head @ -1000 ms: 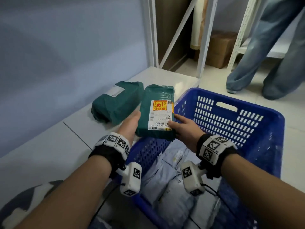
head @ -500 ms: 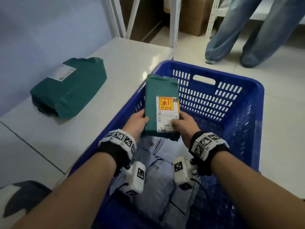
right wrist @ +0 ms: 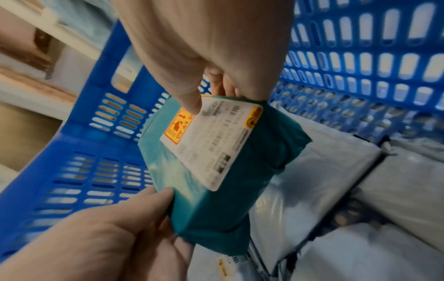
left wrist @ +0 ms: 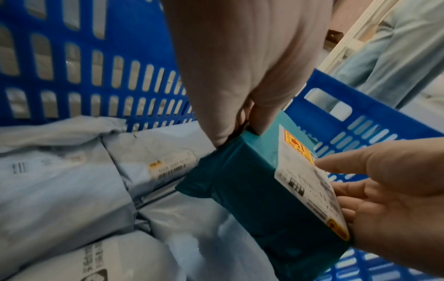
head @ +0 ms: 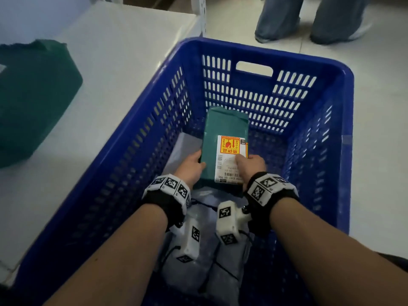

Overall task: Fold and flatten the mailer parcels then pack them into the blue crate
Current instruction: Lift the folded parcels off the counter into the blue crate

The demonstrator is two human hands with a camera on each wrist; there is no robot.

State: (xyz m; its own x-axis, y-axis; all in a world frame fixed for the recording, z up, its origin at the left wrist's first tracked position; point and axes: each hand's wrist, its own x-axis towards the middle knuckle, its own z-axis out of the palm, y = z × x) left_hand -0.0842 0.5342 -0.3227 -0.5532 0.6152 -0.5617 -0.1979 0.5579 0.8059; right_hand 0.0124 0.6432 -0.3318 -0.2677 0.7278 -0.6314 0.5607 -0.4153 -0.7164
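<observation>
A folded green mailer parcel (head: 218, 138) with a white and orange shipping label sits low inside the blue crate (head: 326, 69), above several pale grey mailers (head: 203, 268). My left hand (head: 194, 164) grips its left edge, thumb on top. My right hand (head: 249, 166) grips its right edge, thumb on the label. In the left wrist view the left hand (left wrist: 242, 121) pinches the green parcel (left wrist: 240, 182) by a corner. In the right wrist view the right hand (right wrist: 216, 91) holds the same parcel (right wrist: 216, 205) over the grey mailers (right wrist: 324, 182). A second green parcel (head: 33, 102) lies on the white table.
The white table (head: 114, 69) runs along the crate's left side. A person in jeans (head: 309, 18) stands on the tiled floor just beyond the crate's far wall. The far part of the crate floor (head: 269, 149) is bare blue mesh.
Both hands carried the green parcel from the table edge rightwards and down into the crate. It now sits lower, close above the grey mailers.
</observation>
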